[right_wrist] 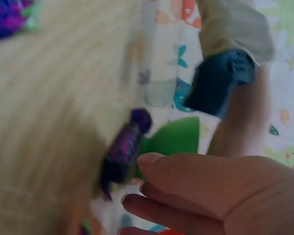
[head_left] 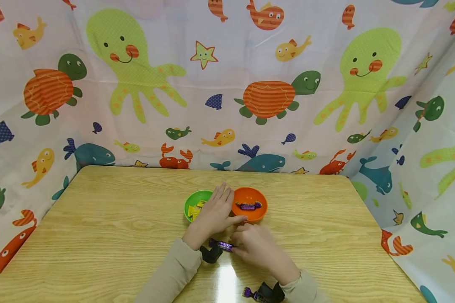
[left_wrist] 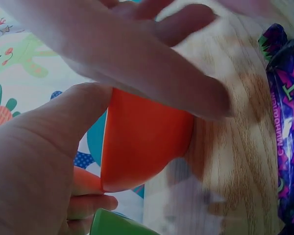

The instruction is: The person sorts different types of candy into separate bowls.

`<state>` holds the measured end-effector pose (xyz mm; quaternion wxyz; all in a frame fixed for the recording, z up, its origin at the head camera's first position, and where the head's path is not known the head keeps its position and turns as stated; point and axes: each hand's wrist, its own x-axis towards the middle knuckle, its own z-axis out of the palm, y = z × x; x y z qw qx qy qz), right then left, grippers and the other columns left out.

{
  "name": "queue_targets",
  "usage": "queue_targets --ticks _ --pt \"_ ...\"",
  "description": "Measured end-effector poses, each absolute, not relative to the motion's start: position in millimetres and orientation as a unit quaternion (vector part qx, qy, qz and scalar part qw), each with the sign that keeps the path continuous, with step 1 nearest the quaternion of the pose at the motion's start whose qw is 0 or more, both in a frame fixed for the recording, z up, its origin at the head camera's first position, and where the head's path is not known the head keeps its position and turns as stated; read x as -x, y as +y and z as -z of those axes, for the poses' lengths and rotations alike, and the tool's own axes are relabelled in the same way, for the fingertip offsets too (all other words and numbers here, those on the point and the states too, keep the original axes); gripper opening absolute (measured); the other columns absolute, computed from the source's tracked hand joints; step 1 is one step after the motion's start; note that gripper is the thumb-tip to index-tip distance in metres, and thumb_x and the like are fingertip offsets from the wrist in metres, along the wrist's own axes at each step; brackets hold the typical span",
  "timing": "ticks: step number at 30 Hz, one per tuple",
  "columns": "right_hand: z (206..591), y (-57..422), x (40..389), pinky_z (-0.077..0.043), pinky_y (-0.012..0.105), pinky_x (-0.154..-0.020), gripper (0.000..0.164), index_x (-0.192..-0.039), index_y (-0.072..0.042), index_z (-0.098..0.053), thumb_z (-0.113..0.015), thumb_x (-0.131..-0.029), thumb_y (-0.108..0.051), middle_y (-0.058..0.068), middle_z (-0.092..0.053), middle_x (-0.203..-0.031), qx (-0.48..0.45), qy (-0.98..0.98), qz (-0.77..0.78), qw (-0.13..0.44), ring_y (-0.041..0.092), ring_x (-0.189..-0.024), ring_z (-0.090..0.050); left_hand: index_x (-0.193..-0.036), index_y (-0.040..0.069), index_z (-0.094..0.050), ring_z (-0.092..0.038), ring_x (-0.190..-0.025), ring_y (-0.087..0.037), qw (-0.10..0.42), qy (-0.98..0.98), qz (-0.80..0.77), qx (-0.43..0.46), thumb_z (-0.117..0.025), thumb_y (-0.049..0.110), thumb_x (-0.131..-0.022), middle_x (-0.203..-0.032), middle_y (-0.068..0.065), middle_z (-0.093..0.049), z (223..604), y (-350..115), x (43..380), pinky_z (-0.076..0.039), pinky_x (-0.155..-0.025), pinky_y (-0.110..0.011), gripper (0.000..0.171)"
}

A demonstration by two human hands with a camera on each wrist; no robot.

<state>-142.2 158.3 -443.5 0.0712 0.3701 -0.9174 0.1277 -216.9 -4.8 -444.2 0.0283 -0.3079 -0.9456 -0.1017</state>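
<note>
My left hand rests between a green bowl and an orange bowl, its thumb along the orange bowl's near side. In the left wrist view its thumb lies at the orange rim. Yellow-wrapped sweets lie in the green bowl, and one purple-wrapped candy is in the orange one. My right hand bends its fingers towards another purple-wrapped candy on the table before the bowls. The right wrist view, blurred, has this candy just beyond the thumb tip, outside the fingers.
A further purple-wrapped candy lies by the right forearm at the table's near side. Black wrist cameras sit under both wrists. The wooden table meets a curtain printed with sea animals at its back.
</note>
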Motion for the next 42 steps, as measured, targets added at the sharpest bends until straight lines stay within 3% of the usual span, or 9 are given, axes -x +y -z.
queue_targets --ticks 16,25,35,42 --pt "463 149 138 -0.042 0.026 -0.058 0.014 -0.075 -0.017 -0.068 -0.082 -0.071 -0.015 -0.008 -0.056 -0.077 -0.35 -0.927 -0.098 0.089 0.013 -0.074 -0.055 -0.15 -0.008 -0.035 -0.013 -0.149 -0.037 0.022 -0.946 0.107 0.304 -0.047 0.066 -0.095 -0.155 -0.024 -0.034 444 -4 215 -0.009 -0.12 -0.048 0.092" --pt "460 151 138 -0.043 0.026 -0.061 0.015 -0.073 -0.017 -0.067 -0.081 -0.068 -0.014 -0.008 -0.057 -0.077 -0.351 -0.927 -0.104 0.08 0.013 -0.075 -0.054 -0.15 -0.007 -0.034 -0.012 -0.149 -0.038 0.019 -0.946 0.111 0.306 -0.047 0.066 -0.095 -0.155 -0.023 -0.034 445 -4 215 -0.009 -0.12 -0.049 0.092" --pt "419 168 136 -0.044 0.027 -0.063 0.013 -0.077 -0.015 -0.072 -0.083 -0.071 -0.012 -0.007 -0.056 -0.076 -0.356 -0.926 -0.124 0.022 0.007 -0.068 -0.048 -0.151 -0.006 -0.032 -0.01 -0.15 -0.036 0.024 -0.942 0.101 0.32 -0.048 0.062 -0.097 -0.157 -0.022 -0.031 444 -4 216 -0.008 -0.121 -0.048 0.089" --pt "378 187 131 -0.048 0.025 -0.063 0.009 -0.08 -0.014 -0.074 -0.081 -0.076 -0.009 -0.009 -0.063 -0.078 -0.356 -0.915 -0.187 -0.04 0.011 -0.071 -0.057 -0.155 -0.003 -0.025 -0.015 -0.149 -0.037 0.017 -0.933 0.159 0.323 -0.051 0.065 -0.094 -0.161 -0.021 -0.019 446 2 213 -0.022 -0.118 -0.049 0.095"
